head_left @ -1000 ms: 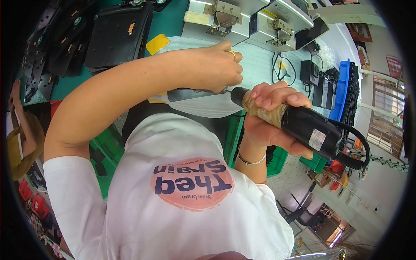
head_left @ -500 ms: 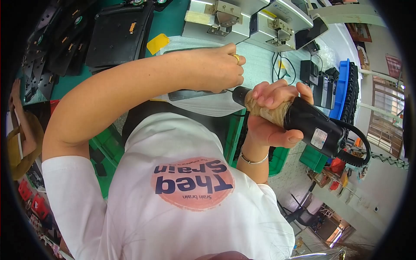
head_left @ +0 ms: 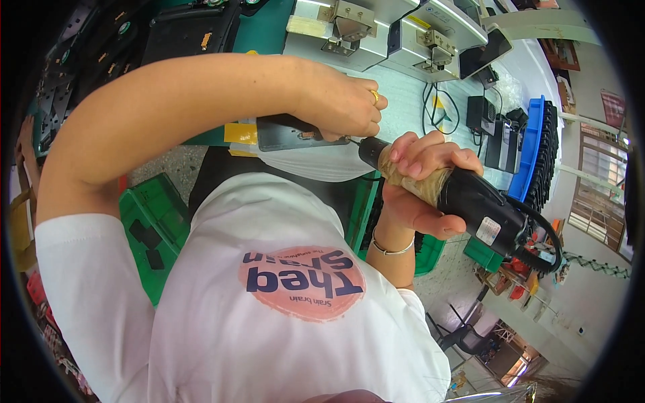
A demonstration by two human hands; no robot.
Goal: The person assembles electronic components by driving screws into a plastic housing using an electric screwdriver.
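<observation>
My right hand (head_left: 424, 176) grips an electric screwdriver (head_left: 474, 201) with a black body, a tape-wrapped neck and a coiled cord. Its thin bit points left, toward the right end of a dark, flat panel (head_left: 282, 134) on the white-covered bench. My left hand (head_left: 346, 107), wearing a ring, lies across the far right part of this panel with its fingers bent down close to the bit. The left fingertips are partly hidden, so what they pinch cannot be made out. Yellow tape (head_left: 240, 133) shows at the panel's left side.
Two grey-white machines with metal fixtures (head_left: 346, 28) stand at the far side. Black panels (head_left: 185, 37) are stacked on a green mat at the far left. A blue tray (head_left: 531, 144) and black adapters (head_left: 481, 114) sit to the right. Green bins (head_left: 161, 221) are below the bench.
My left forearm and elbow have swung outward and farther away, uncovering the panel's near part and the yellow tape. My left hand has turned slightly; the screwdriver has barely shifted.
</observation>
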